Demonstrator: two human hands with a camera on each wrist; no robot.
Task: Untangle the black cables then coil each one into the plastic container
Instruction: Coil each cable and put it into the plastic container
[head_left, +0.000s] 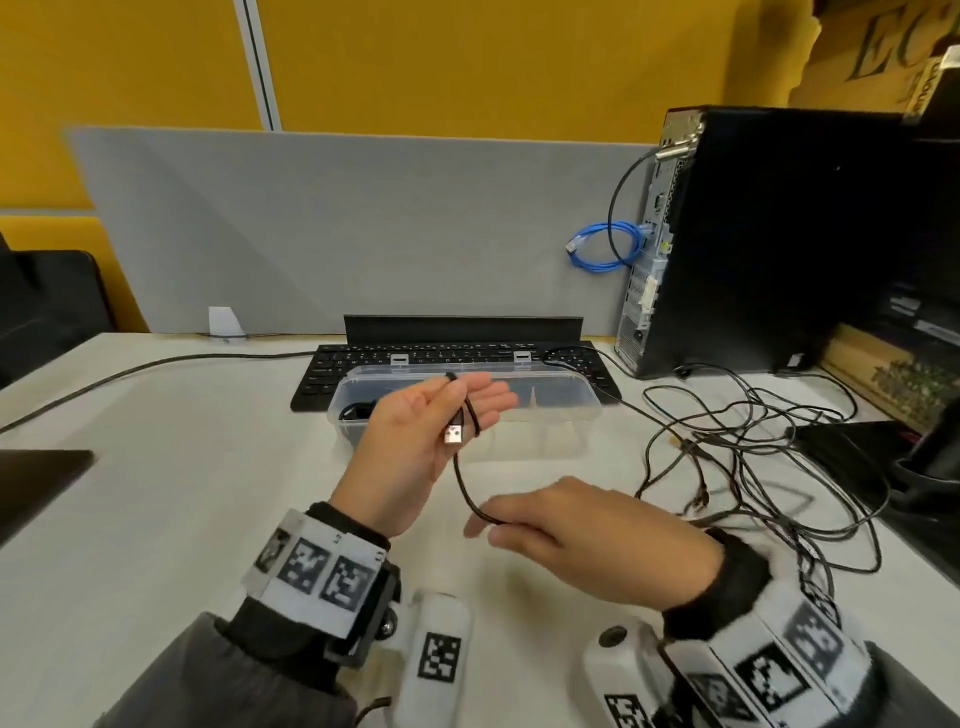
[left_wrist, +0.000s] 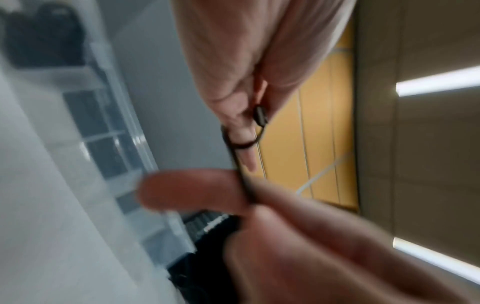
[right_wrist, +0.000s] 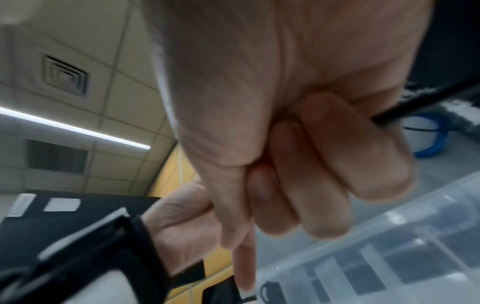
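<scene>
My left hand (head_left: 457, 410) is raised palm up in front of the clear plastic container (head_left: 545, 402). It holds one end of a black USB cable (head_left: 460, 480), whose silver plug (head_left: 453, 435) lies against the palm; the cord loops round a finger (left_wrist: 244, 147). My right hand (head_left: 498, 522), palm down below it, grips the same cable (right_wrist: 415, 111) with curled fingers (right_wrist: 324, 164). The cord runs on under that hand, out of sight. A tangle of black cables (head_left: 753, 452) lies on the desk at the right. Something dark (head_left: 356, 411) lies in the container's left end.
A black keyboard (head_left: 363, 364) lies just behind the container. A black PC tower (head_left: 753, 234) stands at the back right, a blue cable (head_left: 608, 249) hanging beside it. A grey divider (head_left: 337, 223) closes off the back of the white desk (head_left: 182, 493). Dark objects sit at both side edges.
</scene>
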